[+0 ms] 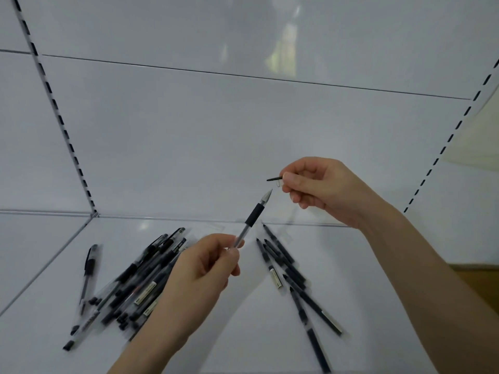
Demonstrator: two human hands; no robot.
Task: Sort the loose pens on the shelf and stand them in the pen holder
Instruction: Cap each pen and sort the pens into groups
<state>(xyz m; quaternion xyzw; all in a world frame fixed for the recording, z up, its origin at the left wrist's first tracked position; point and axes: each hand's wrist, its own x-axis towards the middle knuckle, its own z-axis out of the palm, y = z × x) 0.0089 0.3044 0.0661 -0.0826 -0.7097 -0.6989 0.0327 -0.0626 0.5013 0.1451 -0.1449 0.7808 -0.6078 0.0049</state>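
My left hand (199, 273) pinches a clear pen with a black rubber grip (253, 213), uncapped, its metal tip pointing up and right. Just beyond that tip, my right hand (321, 187) holds a clear pen cap with a black clip (275, 181) between thumb and forefinger; cap and tip are a little apart. A pile of several black and clear pens (135, 279) lies on the white shelf (243, 306) at the left. Several dark pens (291, 273) lie fanned out on the right. No pen holder is in view.
The white back panel (216, 136) rises behind the shelf, with slotted uprights at left (62, 125) and right (448, 141). One pen (87, 271) lies apart at the far left. A brown surface (480, 287) shows at the right edge.
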